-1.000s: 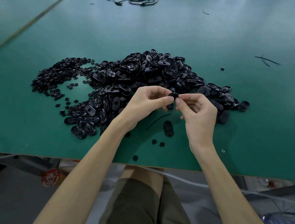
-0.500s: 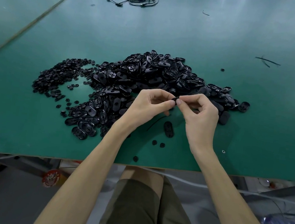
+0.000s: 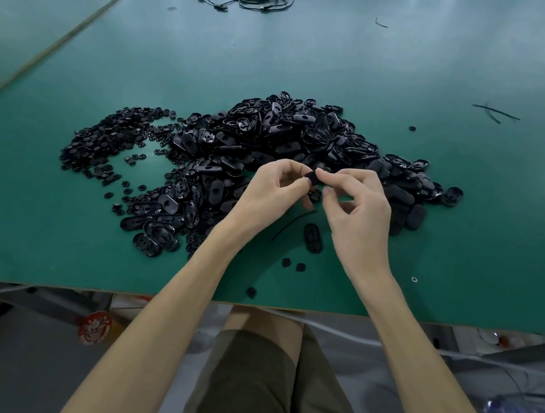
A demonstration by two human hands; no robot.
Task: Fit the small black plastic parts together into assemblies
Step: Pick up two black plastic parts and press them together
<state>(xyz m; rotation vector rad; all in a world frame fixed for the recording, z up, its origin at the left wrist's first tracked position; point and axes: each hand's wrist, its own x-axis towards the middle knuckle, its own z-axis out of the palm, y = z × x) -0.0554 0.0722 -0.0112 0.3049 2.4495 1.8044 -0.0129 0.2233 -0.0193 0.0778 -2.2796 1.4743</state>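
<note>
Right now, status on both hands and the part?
Left hand and right hand both pinch one small black part above the green table. Loose parts pile behind. Nothing blocking.

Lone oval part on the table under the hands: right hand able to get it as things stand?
Probably yes. The oval part lies alone on the green table just below the right hand, nothing over it. But that hand is busy at the small black part the left hand pinches.

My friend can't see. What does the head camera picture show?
A left hand pinches a small black part while the right hand touches it with a fingertip, above a green table, near a big heap of black parts.
</note>
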